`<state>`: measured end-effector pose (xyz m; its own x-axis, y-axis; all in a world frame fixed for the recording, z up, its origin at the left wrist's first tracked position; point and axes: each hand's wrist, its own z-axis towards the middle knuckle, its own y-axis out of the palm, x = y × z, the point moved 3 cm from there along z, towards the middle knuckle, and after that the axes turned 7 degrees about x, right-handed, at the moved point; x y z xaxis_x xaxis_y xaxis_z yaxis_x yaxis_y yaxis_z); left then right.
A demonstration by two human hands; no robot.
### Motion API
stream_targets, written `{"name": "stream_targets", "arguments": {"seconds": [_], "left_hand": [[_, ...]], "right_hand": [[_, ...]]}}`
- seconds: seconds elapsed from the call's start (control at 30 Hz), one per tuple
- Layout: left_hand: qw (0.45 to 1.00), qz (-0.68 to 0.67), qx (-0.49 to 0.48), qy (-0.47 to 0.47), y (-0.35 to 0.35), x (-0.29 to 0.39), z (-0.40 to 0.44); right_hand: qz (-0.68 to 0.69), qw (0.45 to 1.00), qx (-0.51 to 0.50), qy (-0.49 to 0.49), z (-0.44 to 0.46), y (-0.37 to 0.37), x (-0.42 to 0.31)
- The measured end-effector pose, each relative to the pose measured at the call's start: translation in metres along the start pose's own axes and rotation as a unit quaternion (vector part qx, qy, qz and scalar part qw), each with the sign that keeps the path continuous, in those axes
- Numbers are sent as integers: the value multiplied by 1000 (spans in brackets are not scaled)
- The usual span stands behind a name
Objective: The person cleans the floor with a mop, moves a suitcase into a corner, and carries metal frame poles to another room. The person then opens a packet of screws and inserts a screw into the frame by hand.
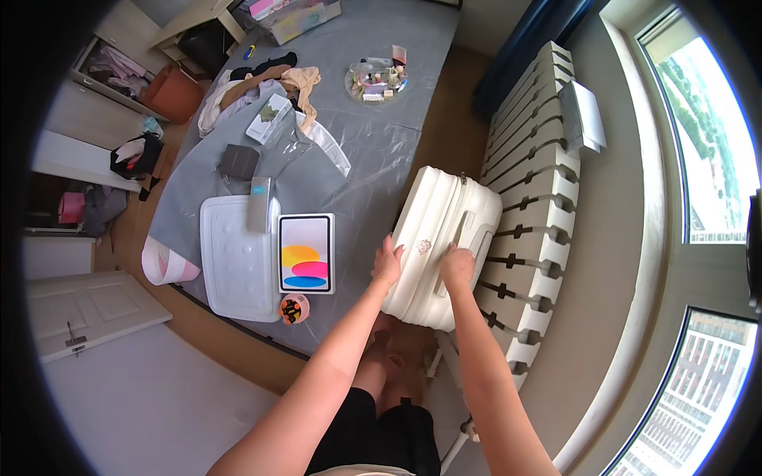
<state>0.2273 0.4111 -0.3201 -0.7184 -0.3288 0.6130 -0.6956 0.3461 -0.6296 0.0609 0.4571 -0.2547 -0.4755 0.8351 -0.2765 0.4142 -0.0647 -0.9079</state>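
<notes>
A cream-white hard-shell suitcase (pixel 432 246) stands tilted in front of me, between the plastic-covered bed and the white radiator. On its side handle (pixel 468 238) my right hand (pixel 457 268) is closed, with the fingers partly hidden behind the grip. My left hand (pixel 387 263) holds the suitcase by its left face, thumb and fingers pressed to the shell. A small round sticker (pixel 424 247) shows on the shell between my hands.
The bed (pixel 373 147) carries a tablet box (pixel 306 254), a white plastic lid (pixel 238 278), a pink cup (pixel 294 309), clothes (pixel 238 99) and a tray of small bottles (pixel 379 81). To the right stand the radiator (pixel 528 206) and windows (pixel 706 119). A white door (pixel 95 313) is at left.
</notes>
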Motion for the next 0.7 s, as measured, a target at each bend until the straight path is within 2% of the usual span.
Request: {"name": "stream_targets", "arguments": {"seconds": [0.1,0.23,0.3,0.5,0.63,0.7], "left_hand": [[1000,10,-9,-17,6,38,30],[1000,2,3,-10,14,82,68],[1000,8,-1,-26,17,104,87],[1000,15,18,-4,29,157,152],[999,14,40,17,42,190,206],[998,15,51,30,47,204,225]], "right_hand": [[-11,1000,19,20,40,-18,-22],[18,999,32,7,92,-29,-41],[-14,998,52,-15,122,-24,-47],[-17,996,86,-3,200,-37,-84],[-4,999,47,21,257,-51,-115],[13,998,55,-18,277,-56,-120]]}}
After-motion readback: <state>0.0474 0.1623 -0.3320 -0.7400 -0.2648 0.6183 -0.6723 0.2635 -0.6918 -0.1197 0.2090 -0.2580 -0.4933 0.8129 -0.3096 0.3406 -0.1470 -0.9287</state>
